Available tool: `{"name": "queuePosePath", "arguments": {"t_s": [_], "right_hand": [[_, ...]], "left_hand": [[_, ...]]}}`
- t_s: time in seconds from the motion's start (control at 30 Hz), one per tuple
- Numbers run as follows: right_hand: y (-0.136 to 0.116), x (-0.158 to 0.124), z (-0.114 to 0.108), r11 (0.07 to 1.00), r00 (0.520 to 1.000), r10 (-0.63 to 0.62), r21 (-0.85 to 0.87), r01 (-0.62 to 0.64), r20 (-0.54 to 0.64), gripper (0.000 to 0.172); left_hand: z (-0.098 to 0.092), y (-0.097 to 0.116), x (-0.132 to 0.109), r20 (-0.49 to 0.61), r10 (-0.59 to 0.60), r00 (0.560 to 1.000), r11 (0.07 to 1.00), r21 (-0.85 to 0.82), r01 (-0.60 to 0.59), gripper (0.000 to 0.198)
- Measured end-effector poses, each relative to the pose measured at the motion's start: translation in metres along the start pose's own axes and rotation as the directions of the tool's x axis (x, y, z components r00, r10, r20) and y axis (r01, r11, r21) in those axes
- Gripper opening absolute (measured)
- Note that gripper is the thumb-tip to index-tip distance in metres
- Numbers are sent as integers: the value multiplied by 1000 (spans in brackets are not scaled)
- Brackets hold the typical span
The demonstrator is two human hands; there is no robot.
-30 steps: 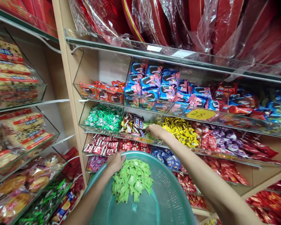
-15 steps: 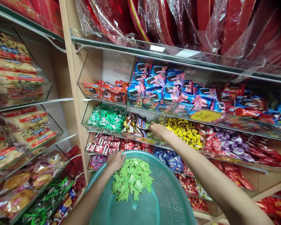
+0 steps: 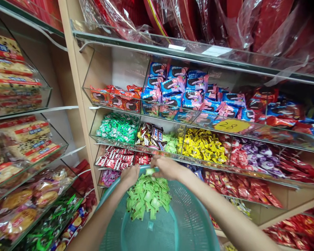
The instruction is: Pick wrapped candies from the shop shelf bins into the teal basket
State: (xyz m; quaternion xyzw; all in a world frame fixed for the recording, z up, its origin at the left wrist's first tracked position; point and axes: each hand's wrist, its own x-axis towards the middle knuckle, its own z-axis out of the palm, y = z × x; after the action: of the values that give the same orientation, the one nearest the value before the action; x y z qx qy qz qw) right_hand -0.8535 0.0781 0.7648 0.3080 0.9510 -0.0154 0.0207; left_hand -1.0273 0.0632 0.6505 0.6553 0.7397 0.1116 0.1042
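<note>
My left hand [image 3: 130, 175] is closed on the near-left part of the far rim of a green plastic basket [image 3: 193, 212]. The basket is tilted, and a pile of small light green candy packets [image 3: 149, 198] lies against its far wall. Over the top of that pile, my right hand [image 3: 165, 168] has its fingers curled, with a light green packet at the fingertips. More light green packets [image 3: 170, 143] sit in a clear shelf compartment above, beside brown-wrapped chocolate bars [image 3: 155, 135].
Green-wrapped candies [image 3: 117, 128] fill the compartment to the left, yellow ones [image 3: 202, 146] the one to the right. Clear shelf fronts and dividers edge the bins. Blue cookie packs [image 3: 175, 85] stand above. Packaged bread [image 3: 15, 76] is on shelves at left.
My right hand has come down and left from the shelf compartment to the basket, uncovering the light green packets there. My left hand stays on the rim.
</note>
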Motion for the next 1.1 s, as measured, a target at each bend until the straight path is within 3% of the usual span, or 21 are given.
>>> {"name": "queuePosePath", "arguments": {"t_s": [0.17, 0.3, 0.47, 0.6, 0.8, 1.1], "right_hand": [[-27, 21, 70, 998, 990, -66, -9, 68, 122, 28], [-39, 31, 99, 994, 993, -87, -54, 91, 76, 34], [-48, 38, 107, 994, 996, -83, -77, 83, -5, 34], [-56, 43, 116, 990, 999, -24, -137, 20, -30, 25], [-59, 47, 132, 981, 997, 37, -186, -49, -66, 26], [-57, 30, 120, 976, 992, 24, -214, -50, -122, 27]], "left_hand": [[1, -3, 0, -15, 5, 1000, 999, -43, -5, 47], [1, -8, 0, -7, -42, 999, 994, -103, 41, 58], [-2, -8, -4, -6, -47, 999, 991, -123, 46, 63], [-2, -6, -4, -2, -46, 999, 992, -119, 45, 65], [-2, -5, -1, -9, -55, 998, 993, -109, 54, 66], [-2, -4, 1, -8, -58, 998, 990, -130, 56, 68]]}}
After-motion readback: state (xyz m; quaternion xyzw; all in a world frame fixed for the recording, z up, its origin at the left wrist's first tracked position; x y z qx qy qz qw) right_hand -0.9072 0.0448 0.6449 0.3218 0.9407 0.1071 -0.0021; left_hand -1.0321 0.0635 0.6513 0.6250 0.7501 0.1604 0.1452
